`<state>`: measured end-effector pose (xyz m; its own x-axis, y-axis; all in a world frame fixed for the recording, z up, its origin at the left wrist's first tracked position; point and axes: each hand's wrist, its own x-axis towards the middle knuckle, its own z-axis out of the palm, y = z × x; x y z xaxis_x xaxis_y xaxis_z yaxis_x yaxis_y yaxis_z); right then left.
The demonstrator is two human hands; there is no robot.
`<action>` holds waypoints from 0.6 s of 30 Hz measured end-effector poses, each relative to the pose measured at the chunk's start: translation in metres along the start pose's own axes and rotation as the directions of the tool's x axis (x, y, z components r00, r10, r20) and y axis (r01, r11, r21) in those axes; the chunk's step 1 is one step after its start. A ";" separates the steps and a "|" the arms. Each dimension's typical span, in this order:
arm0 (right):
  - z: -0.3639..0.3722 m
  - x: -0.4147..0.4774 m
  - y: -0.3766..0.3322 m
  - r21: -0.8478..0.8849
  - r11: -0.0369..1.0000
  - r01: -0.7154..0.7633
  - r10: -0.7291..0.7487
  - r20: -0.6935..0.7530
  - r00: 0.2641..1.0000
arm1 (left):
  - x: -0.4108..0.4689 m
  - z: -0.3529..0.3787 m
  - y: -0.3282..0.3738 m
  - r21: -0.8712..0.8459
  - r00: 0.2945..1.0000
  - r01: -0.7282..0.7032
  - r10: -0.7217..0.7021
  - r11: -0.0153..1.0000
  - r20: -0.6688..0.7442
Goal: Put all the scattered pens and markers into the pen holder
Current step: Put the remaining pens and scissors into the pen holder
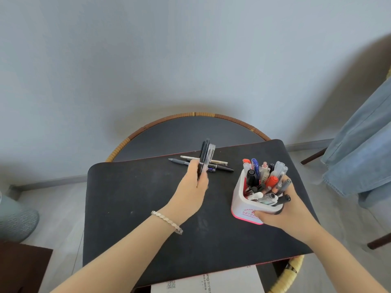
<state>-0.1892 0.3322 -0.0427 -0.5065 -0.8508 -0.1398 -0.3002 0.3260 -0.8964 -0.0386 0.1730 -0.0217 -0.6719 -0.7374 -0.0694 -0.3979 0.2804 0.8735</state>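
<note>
A white pen holder [240,199] with a pink base stands on the right of the black mat [137,208], packed with several pens and markers. My right hand [283,210] grips its near right side. My left hand [193,187] is raised over the mat's middle, shut on a couple of pens [206,154], one dark and one clear, which point up and away. Behind that hand several loose pens [220,163] lie in a bundle on the mat's far edge.
The mat lies over a round dark table with a rattan rim [196,114]. A white paper [207,280] sticks out under the mat's near edge. Blue denim fabric [359,157] hangs at the right, a grey ribbed object [17,220] sits at the left.
</note>
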 end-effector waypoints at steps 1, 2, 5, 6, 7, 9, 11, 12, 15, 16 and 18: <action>0.000 0.000 -0.001 0.008 1.000 -0.001 0.001 0.003 1.000 | -0.003 0.000 0.012 -0.217 0.999 -0.028 0.017 0.976 -0.049; 0.000 -0.001 -0.002 0.021 1.000 0.001 -0.001 0.008 1.000 | -0.005 0.002 0.024 -0.362 0.997 -0.062 0.038 0.930 -0.074; -0.001 -0.002 -0.003 0.048 0.999 0.024 -0.025 0.024 0.999 | -0.010 0.015 0.048 -0.584 0.991 -0.132 0.099 0.801 -0.088; -0.001 -0.002 -0.003 0.048 0.998 0.034 -0.035 0.027 0.999 | -0.011 0.022 0.052 -0.614 0.992 -0.126 0.098 0.779 -0.079; -0.001 -0.002 -0.002 0.045 0.998 0.042 -0.043 0.029 0.999 | -0.012 0.029 0.053 -0.626 0.994 -0.106 0.082 0.773 -0.068; -0.001 -0.001 -0.001 0.035 0.998 0.060 -0.061 0.021 0.998 | -0.014 0.045 0.054 -0.622 0.999 -0.043 0.017 0.782 -0.048; -0.001 0.000 0.001 0.036 0.997 0.067 -0.068 0.007 0.998 | -0.016 0.058 0.054 -0.609 0.998 0.013 -0.049 0.793 -0.041; -0.001 0.001 0.002 0.040 0.997 0.070 -0.070 0.004 0.998 | -0.016 0.062 0.055 -0.572 0.997 0.026 -0.062 0.820 -0.043; 0.001 0.002 0.006 0.042 0.996 0.073 -0.073 -0.004 0.997 | -0.017 0.061 0.059 -0.455 0.999 0.006 -0.028 0.890 -0.040; 0.001 0.002 0.006 0.041 0.996 0.075 -0.074 -0.003 0.997 | -0.017 0.058 0.060 -0.434 0.998 -0.042 0.018 0.900 -0.061; 0.001 0.002 0.006 0.047 0.996 0.074 -0.073 -0.007 0.997 | -0.015 0.047 0.061 -0.400 0.982 -0.182 0.144 0.898 -0.122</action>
<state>-0.1911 0.3325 -0.0482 -0.4886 -0.8696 -0.0707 -0.2987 0.2428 -0.9230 -0.0821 0.2304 0.0101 -0.6410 -0.7586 0.1168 0.0149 0.1399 0.9901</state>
